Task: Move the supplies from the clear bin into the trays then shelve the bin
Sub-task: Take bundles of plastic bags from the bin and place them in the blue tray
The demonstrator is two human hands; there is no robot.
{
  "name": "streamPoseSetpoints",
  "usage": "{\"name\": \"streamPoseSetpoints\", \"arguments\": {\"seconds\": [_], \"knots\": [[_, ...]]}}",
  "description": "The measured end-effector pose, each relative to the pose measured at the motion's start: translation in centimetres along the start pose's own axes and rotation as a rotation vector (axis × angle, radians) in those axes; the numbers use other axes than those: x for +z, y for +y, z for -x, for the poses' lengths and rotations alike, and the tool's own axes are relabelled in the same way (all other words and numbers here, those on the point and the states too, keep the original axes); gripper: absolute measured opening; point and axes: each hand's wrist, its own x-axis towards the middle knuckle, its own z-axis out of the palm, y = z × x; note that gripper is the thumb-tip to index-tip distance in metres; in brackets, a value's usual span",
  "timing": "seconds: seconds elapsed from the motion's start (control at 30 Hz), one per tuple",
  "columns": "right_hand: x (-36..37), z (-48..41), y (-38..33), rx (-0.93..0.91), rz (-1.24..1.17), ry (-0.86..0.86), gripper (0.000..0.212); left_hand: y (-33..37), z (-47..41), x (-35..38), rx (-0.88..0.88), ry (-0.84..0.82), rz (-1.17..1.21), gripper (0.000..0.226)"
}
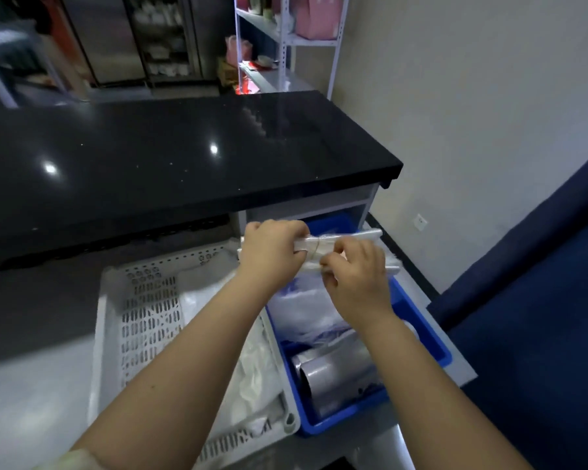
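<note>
Mid-transfer. Holds bag roll above blue tray, left hand grip wrapped round it, right hand grip pinching it. Next, likely: lower into blue tray, release.

Glossy black counter; perforated white plastic tray.

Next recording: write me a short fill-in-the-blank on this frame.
The left hand and right hand grip a bundle of clear bags; the bin holding the grey roll is ____.
The perforated tray beside that bin is ____.
The glossy countertop is ____.
Missing words: blue; white; black.
</note>
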Motion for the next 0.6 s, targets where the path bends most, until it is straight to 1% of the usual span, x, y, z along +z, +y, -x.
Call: {"name": "streamPoseSetpoints", "arguments": {"seconds": [0.07,0.17,0.27,0.33,0.4,0.47,0.53,0.6], "knots": [[0.6,-0.9,2.1,-0.022,0.002,-0.041,0.007,1.1,-0.6,1.0,-0.04,-0.001,0.003,0.021],[1.0,-2.3,5.4,-0.125,-0.094,-0.113,0.01,2.5,-1.3,2.6,-0.076,-0.03,0.055,0.019],[1.2,-3.3,8.1,-0.217,-0.187,-0.145,0.013,3.6,-1.5,3.6,-0.091,-0.067,0.069,0.023],[1.4,-3.6,9.2,-0.261,-0.229,-0.179,0.014,4.3,-1.1,4.0,-0.12,-0.095,0.05,0.031],[1.6,-3.7,9.9,-0.295,-0.26,-0.213,0.012,5.1,-0.5,4.2,-0.134,-0.125,-0.019,0.042],[1.9,-3.6,10.1,-0.322,-0.291,-0.23,0.012,5.9,-0.1,4.6,-0.152,-0.15,-0.147,0.046],[2.0,-3.6,10.1,-0.349,-0.312,-0.244,0.011,6.5,0.0,5.1,-0.178,-0.123,-0.262,0.041],[2.0,-3.6,9.8,-0.364,-0.326,-0.244,0.009,6.7,0.1,5.5,-0.21,-0.07,-0.311,0.032]]}}
